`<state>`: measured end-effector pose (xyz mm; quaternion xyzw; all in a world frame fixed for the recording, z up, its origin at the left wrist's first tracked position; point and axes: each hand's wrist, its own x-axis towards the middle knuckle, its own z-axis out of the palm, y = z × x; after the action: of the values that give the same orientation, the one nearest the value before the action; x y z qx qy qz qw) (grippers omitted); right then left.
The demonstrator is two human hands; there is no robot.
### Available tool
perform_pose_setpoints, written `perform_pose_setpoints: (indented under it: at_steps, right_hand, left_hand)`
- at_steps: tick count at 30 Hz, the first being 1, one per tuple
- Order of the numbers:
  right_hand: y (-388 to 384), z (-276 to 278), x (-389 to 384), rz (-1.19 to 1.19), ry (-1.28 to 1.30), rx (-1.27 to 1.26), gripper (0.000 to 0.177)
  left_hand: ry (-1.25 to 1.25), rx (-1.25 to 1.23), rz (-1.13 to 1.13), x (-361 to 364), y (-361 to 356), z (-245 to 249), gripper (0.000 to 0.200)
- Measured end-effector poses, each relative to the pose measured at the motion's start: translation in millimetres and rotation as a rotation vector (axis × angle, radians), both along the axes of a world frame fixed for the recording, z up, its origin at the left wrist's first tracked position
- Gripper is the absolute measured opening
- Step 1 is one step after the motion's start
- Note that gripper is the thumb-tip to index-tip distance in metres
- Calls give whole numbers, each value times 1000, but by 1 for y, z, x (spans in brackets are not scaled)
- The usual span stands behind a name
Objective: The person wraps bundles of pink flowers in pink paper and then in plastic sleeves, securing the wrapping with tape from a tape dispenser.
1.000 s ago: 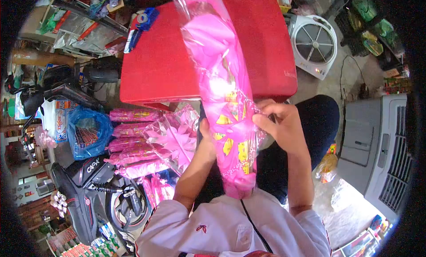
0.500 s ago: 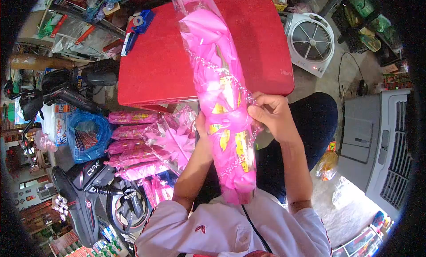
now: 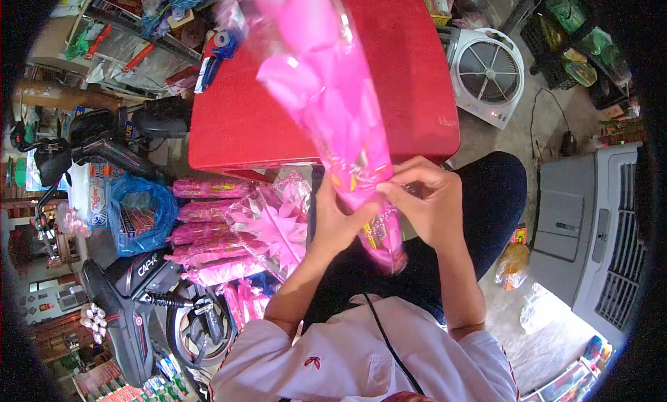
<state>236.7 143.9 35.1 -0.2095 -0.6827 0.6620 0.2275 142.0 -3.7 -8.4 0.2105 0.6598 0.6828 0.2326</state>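
Above the near edge of the red table (image 3: 417,82), a pink bundle (image 3: 351,117) in clear wrapping is held up at a slant, its wide, petal-like top leaning over the tabletop towards the far left corner and its narrower foot hanging over the person's dark-trousered lap. The left hand (image 3: 339,220) grips the bundle low down, the thumb laid across its front; the fingers behind it are hidden. On the bundle's right side, the right hand (image 3: 424,199) has thumb and forefinger brought close together in a pinch at the edge, though it is too small to tell whether they hold the wrapping or the pale beaded trim. Yellow patches show through the lower part, while the upper end is blurred. Just beside the table's left edge, near its far left corner, is a blue tape dispenser (image 3: 224,46) with a roll in it. Off the near left corner, more pink packets (image 3: 212,211) lie stacked in a row, a pink star-shaped bow (image 3: 271,228) next to them. Further left is an open blue plastic bag (image 3: 169,214), with a black motorbike seat (image 3: 124,325) below it. A white fan (image 3: 490,68) is beside the table's right edge, and a grey appliance (image 3: 564,225) with a slatted front is well apart on the right.
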Motion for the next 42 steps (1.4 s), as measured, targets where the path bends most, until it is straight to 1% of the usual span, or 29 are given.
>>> perform_pose_setpoints:
  at_steps: [1, 2, 3, 5, 8, 10, 13, 14, 16, 19, 20, 22, 25, 26, 28, 31, 35, 38, 40, 41, 42]
  right_hand:
    - [-2, -1, -2, -3, -3, 1, 13]
    - [-5, -4, -4, -8, -8, 0, 14]
    - [-6, -5, -5, -13, -12, 0, 14]
    - [-5, -4, -5, 2, -31, -80, 13]
    - [-2, -6, -7, 29, -17, -115, 13]
    - [-3, -10, -7, 20, 7, -103, 17]
    - [-3, -15, -11, 60, 152, -57, 13]
    - [-3, -14, -10, 77, 110, -110, 13]
    - [-2, -9, -6, 109, 23, -219, 11]
    - [-1, -5, -3, 130, -4, -81, 11]
    - [-1, -4, -2, 144, -6, -112, 11]
    - [1, 1, -2, 171, -7, -169, 13]
    - [5, 8, 2, 280, 58, -28, 10]
    - [6, 11, 3, 310, 29, 12, 11]
    - [9, 18, 4, 368, -27, 93, 13]
    - [16, 13, 5, 459, -33, 227, 14]
    - [18, 3, 8, 456, -55, -58, 15]
    - [19, -2, 12, 415, -31, -189, 14]
    - [22, 4, 16, 366, -37, -243, 16]
    - [22, 9, 18, 313, -56, -152, 17]
    - [22, 14, 19, 261, -75, -61, 19]
  left_hand:
    - [115, -71, -3, 2, 0, 1, 59]
    - [-76, 19, 41, 4, 2, 4, 60]
    - [-100, 41, 27, 4, 2, 8, 58]
    - [-148, 88, -5, 3, 3, 11, 54]
    - [-140, 164, 63, 6, 5, 6, 53]
    - [-129, 153, 20, 4, 3, 1, 52]
    - [-106, 104, -47, 2, 0, 1, 50]
    - [-96, 82, -70, 2, -1, 2, 49]
    - [-78, 144, -55, 3, 2, 2, 48]
    - [-89, 187, -44, 1, 4, 5, 50]
    - [-99, 195, -44, 1, 5, 6, 51]
    - [-191, 233, -22, 0, 7, 1, 52]
    - [-369, 256, -3, 0, 7, 1, 52]
    - [-437, 256, 2, 1, 6, 2, 53]
    - [-422, 249, -14, 2, 5, -5, 53]
    - [-384, 250, -55, 1, 6, -8, 53]
    - [-339, 242, -118, -2, 8, -5, 54]
    - [-322, 217, -132, -2, 13, -4, 58]
    - [-258, 150, -153, 1, 19, 5, 60]
    - [-227, 117, -163, 2, 22, 8, 60]
    - [-205, 96, -239, 1, 26, 8, 69]
